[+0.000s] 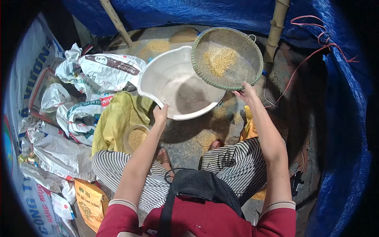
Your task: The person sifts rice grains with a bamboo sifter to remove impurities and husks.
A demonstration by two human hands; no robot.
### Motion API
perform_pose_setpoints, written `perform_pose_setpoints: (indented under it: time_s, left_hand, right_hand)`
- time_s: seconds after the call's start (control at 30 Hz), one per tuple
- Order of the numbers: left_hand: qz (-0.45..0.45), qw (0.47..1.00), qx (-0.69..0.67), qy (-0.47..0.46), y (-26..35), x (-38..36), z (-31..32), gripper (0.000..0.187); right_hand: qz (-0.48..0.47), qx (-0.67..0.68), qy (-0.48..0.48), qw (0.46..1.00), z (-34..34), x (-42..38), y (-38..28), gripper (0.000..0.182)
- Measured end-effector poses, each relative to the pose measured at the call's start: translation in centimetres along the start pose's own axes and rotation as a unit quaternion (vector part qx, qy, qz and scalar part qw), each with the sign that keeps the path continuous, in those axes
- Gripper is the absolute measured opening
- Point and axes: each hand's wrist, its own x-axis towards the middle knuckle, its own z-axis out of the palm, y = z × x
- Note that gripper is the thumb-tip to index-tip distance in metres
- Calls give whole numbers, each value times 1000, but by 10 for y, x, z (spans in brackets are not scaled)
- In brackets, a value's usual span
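My left hand (160, 113) is closed on the near left rim of a large white plastic basin (181, 116), which looks tilted. Inside the basin I see only a bare, slightly dusty surface and a shadow. With my right hand (247, 92) I grip the near edge of a round woven sieve (247, 59) with a green rim. A patch of yellow grain (220, 61) lies in the sieve, left of its middle. The sieve is held up over the basin's right side and hides part of it.
Printed sacks (112, 73) and a yellow-green sack (122, 114) lie to the left. A bowl of grain (137, 138) stands by my left knee. Bamboo poles (276, 25) and a blue tarp (169, 14) rise behind. Spilled grain (158, 45) is on the floor; a pink cord (294, 71) hangs right.
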Motion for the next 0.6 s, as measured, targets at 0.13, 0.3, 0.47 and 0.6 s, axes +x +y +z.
perform_pose_setpoints:
  time_s: [0.13,0.3,0.47,0.6]
  left_hand:
    - [-148,971,106,-159,25,-37,-24,41]
    - [97,958,255,88,34,-17,-16,54]
    - [26,998,15,62,47,-2,-28,51]
    - [-91,984,-154,9,69,-29,-43,55]
  right_hand:
    - [-102,-97,27,990,30,-42,2,31]
    - [-110,-178,-34,977,62,-57,20,34]
    - [-59,-166,-110,978,85,-49,52,37]
    - [19,-78,-143,986,100,-50,63,37]
